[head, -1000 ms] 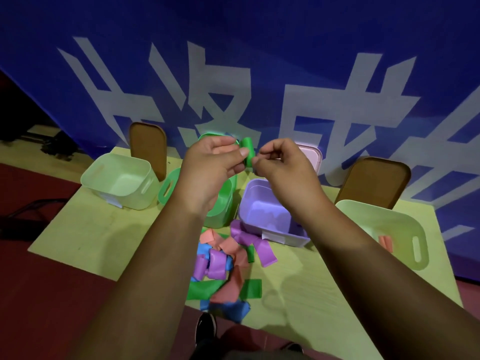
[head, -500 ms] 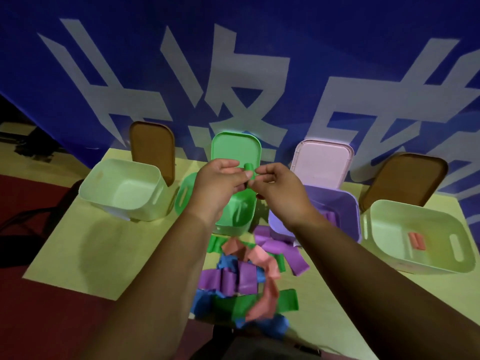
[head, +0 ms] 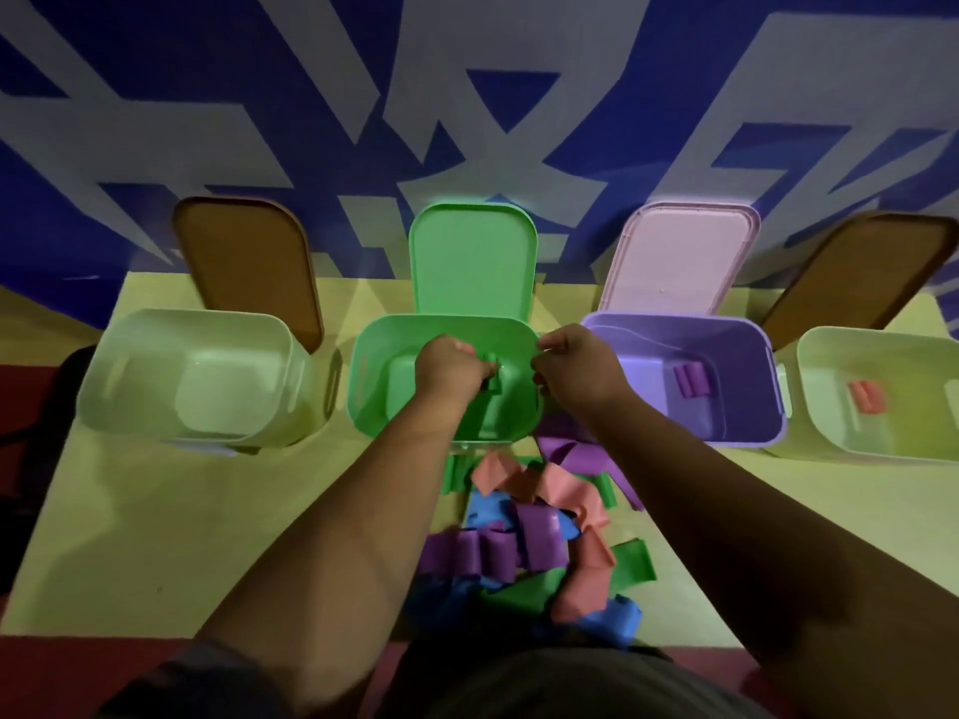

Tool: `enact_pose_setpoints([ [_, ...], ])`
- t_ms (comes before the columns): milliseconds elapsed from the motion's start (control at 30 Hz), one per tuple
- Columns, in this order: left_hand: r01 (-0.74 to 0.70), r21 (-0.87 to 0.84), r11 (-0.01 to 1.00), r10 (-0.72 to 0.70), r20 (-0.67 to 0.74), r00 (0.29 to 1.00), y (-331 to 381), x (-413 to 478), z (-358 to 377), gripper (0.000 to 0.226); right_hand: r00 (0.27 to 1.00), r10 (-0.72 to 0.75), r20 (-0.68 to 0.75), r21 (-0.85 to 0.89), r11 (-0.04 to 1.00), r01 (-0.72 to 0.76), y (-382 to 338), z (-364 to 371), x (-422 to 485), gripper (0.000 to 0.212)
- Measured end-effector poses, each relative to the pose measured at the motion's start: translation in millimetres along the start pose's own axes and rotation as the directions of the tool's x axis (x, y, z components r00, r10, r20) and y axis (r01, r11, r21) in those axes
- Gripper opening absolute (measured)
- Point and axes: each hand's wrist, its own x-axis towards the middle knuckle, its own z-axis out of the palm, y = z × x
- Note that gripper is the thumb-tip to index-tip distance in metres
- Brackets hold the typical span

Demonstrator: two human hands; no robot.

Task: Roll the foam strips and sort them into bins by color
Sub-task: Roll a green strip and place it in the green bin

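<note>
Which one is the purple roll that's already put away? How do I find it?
Four bins stand in a row before the blue banner; find the purple bin, third from the left, with a pink lid behind it. The purple roll lies on its floor. It is alone in there, while the pale green bin to its right holds an orange-pink roll.

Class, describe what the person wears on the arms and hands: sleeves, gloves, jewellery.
Both the left hand and right hand are bare: no gloves, rings or watch show. The forearms are uncovered too. A dark grey sleeve edge shows only near the left elbow.
</note>
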Motion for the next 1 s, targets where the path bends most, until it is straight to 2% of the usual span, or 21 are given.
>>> enact_pose_setpoints([
  [67, -0.007, 0.100, 0.995, 0.011, -0.031, 0.999, -5.1, 11.6, 11.2, 0.017, 1.000, -0.015, -0.008, -0.087, 0.996, 0.015, 0.0, 3.1, 7.2, 0.021],
  [133, 0.003, 0.125, 0.992, 0.003, -0.050, 0.999, -10.4, 20.4, 23.2, 0.018, 1.000, -0.014, -0.003, -0.115, 0.993, 0.013, 1.0, 4.6, 10.5, 0.020],
  [400, 0.028, 0.280, 0.960, -0.015, -0.047, 0.999, -24.1, 48.8, 49.6, 0.024, 1.000, -0.011, 0.004, -0.065, 0.998, 0.011, 5.1, 6.9, 16.0, 0.013],
  [667, 0.029, 0.318, 0.948, -0.027, -0.009, 1.000, -24.1, 53.6, 55.4, 0.020, 0.999, -0.023, 0.039, -0.040, 0.999, 0.025, 8.4, 3.2, 17.9, 0.011],
  [800, 0.012, 0.340, 0.940, -0.019, 0.017, 1.000, -16.6, 45.3, 47.2, 0.023, 0.998, -0.031, 0.057, 0.043, 0.999, 0.029, 9.0, -3.0, 12.5, 0.013],
  [867, -0.012, 0.331, 0.944, 0.000, 0.035, 0.999, -8.5, 33.9, 36.0, 0.024, 0.998, -0.029, 0.058, 0.136, 0.991, 0.021, 10.2, -8.3, 4.8, 0.015],
  [1000, -0.032, 0.109, 0.993, 0.028, 0.040, 0.999, 7.0, -2.6, 6.8, 0.008, 0.998, -0.028, 0.055, 0.228, 0.974, 0.015, 20.6, -17.5, -13.2, 0.026],
])
